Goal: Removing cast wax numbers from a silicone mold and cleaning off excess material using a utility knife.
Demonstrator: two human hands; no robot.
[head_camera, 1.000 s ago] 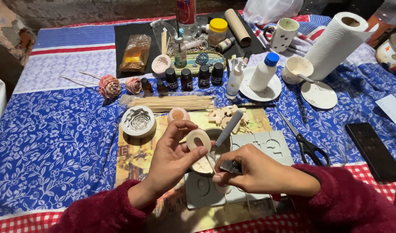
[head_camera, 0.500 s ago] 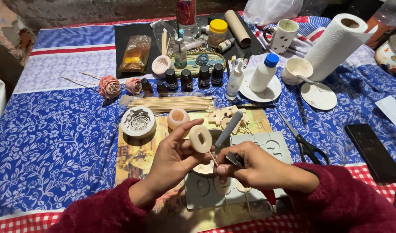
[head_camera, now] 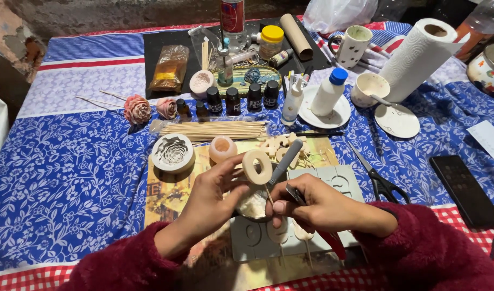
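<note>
Ring-shaped cream casting [head_camera: 257, 166] on a thin stick is held up above a grey mould tray [head_camera: 295, 215], between the two hands. Left hand [head_camera: 212, 202] pinches the ring at its lower edge with thumb and forefinger; the other fingers are curled under it. Right hand [head_camera: 317, 205] is closed around a small grey-handled tool [head_camera: 286, 163], and its fingers are pressed together on the handle, which points up beside the ring. Under the hands, the tray has number-shaped hollows, and some sticks come out from it toward the person. Just beyond the ring stand a small pale round cup [head_camera: 223, 149] and a round flower mould [head_camera: 172, 152]. A bundle of wooden skewers [head_camera: 220, 130] lies behind them. Black scissors [head_camera: 377, 175] lie to the right, and a dark phone [head_camera: 466, 183] lies further right. Far back, a row of small dark bottles [head_camera: 241, 99], a white bottle with blue cap [head_camera: 330, 91] and a paper towel roll [head_camera: 419, 54] are on the blue flowered tablecloth [head_camera: 69, 178].
</note>
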